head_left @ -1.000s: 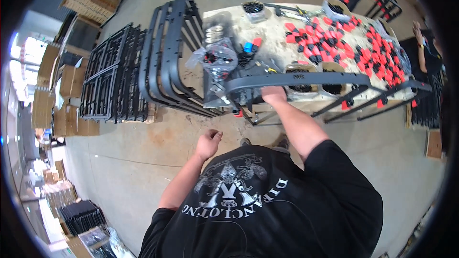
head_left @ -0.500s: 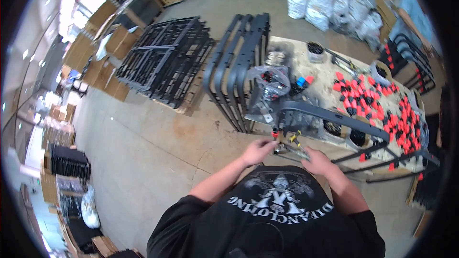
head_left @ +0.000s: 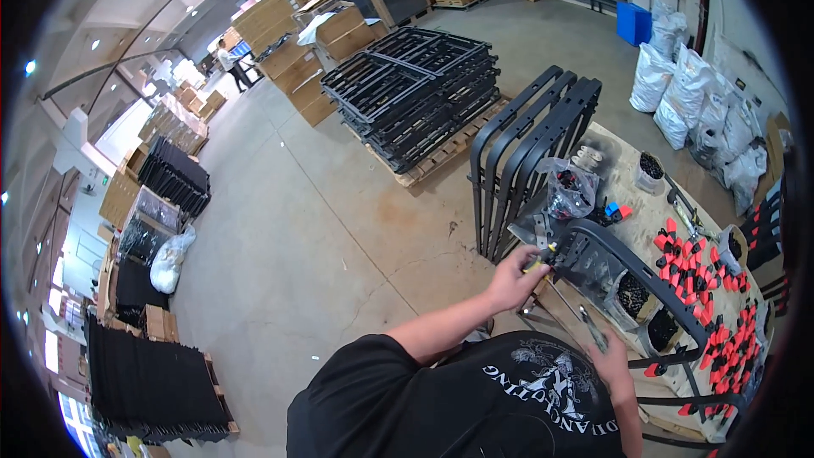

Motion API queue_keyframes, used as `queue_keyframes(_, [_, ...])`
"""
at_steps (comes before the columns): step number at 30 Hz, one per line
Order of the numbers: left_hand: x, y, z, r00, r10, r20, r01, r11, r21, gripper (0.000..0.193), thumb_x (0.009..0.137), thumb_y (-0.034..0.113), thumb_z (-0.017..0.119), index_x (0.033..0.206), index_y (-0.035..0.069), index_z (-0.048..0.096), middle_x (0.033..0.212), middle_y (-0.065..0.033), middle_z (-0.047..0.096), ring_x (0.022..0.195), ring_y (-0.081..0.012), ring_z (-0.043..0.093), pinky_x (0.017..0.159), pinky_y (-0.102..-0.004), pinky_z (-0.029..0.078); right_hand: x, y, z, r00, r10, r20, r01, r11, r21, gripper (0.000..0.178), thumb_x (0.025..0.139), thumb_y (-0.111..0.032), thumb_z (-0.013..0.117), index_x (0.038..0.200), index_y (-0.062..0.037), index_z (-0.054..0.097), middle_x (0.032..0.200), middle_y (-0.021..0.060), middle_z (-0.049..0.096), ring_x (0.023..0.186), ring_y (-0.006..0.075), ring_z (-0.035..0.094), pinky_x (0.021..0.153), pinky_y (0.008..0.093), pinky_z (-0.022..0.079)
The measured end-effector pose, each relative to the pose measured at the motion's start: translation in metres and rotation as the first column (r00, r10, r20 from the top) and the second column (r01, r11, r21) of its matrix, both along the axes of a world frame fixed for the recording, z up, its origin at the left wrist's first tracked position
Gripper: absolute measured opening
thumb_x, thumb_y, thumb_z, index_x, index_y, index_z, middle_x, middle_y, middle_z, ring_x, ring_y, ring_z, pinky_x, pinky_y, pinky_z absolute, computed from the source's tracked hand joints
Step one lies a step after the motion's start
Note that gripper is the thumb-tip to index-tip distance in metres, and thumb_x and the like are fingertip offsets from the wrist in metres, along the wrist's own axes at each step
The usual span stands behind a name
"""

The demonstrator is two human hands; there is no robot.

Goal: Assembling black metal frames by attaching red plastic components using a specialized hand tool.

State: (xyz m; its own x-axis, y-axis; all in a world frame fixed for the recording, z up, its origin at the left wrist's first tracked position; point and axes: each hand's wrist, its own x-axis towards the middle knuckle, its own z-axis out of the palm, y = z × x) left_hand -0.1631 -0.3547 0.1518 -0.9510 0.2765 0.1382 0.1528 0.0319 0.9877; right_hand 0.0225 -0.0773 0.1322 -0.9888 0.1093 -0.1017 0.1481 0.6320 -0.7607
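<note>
My left hand (head_left: 511, 280) is closed around a yellow-and-black handle (head_left: 534, 267), beside the end of a black bent-tube frame (head_left: 632, 259) at the near table edge. A thin rod slants from near that hand toward my right; whether it belongs to the handle I cannot tell. Lower and to the right, close to my shirt, my right hand (head_left: 610, 360) grips a slim silver hand tool (head_left: 593, 328), its exact kind unclear. On the worktable (head_left: 623, 148), tubs of small black parts (head_left: 632, 295) stand beside the frame. Many red-and-black plastic pieces (head_left: 682, 267) lie beyond it.
Several upright black bent-tube frames (head_left: 517, 136) stand at the table's left end. Farther left, black frames (head_left: 415, 85) are stacked on a pallet (head_left: 415, 171). White sacks (head_left: 685, 93) line the far right. A plastic bag of parts (head_left: 571, 189) lies on the table.
The view has swung left. My left hand has gone from the tube's end to the yellow-and-black handle. My right hand has drawn back toward my body with the silver tool.
</note>
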Motion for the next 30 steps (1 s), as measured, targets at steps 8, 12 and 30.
queue_keyframes(8, [-0.009,-0.053,0.017,0.981,0.17,0.093,-0.154,0.975,-0.162,0.025,0.089,0.021,0.081,0.102,0.004,0.069,0.09,0.0004,0.066,0.079,-0.0049,0.055,0.068,-0.0222,0.045,0.045,0.035,-0.083,0.959,-0.232,0.163,0.273,0.911,-0.308,0.019,0.091,-0.014,0.067,0.102,0.0013,0.062,0.087,0.0085,0.065,0.083,0.017,0.062,0.077,0.0342,0.051])
queue_keyframes(12, [-0.011,-0.041,-0.004,0.963,0.262,0.065,-0.245,0.95,-0.193,0.02,0.089,0.019,0.079,0.101,0.005,0.071,0.088,0.0005,0.068,0.079,-0.0074,0.057,0.073,-0.025,0.048,0.011,0.018,-0.105,0.961,-0.275,0.032,0.268,0.898,-0.349,0.053,0.093,-0.021,0.066,0.135,0.0101,0.054,0.129,0.0254,0.064,0.123,0.0305,0.06,0.105,0.0396,0.044])
queue_keyframes(30, [-0.108,0.003,-0.144,0.948,-0.059,0.312,0.103,0.987,-0.124,0.037,0.097,0.017,0.069,0.127,0.006,0.052,0.081,-0.0015,0.058,0.067,-0.0088,0.05,0.058,-0.0268,0.041,-0.007,-0.073,-0.056,0.877,-0.435,0.204,0.463,0.879,-0.117,0.026,0.093,-0.025,0.066,0.105,-0.0015,0.063,0.083,0.0123,0.065,0.077,0.0205,0.06,0.074,0.0351,0.048])
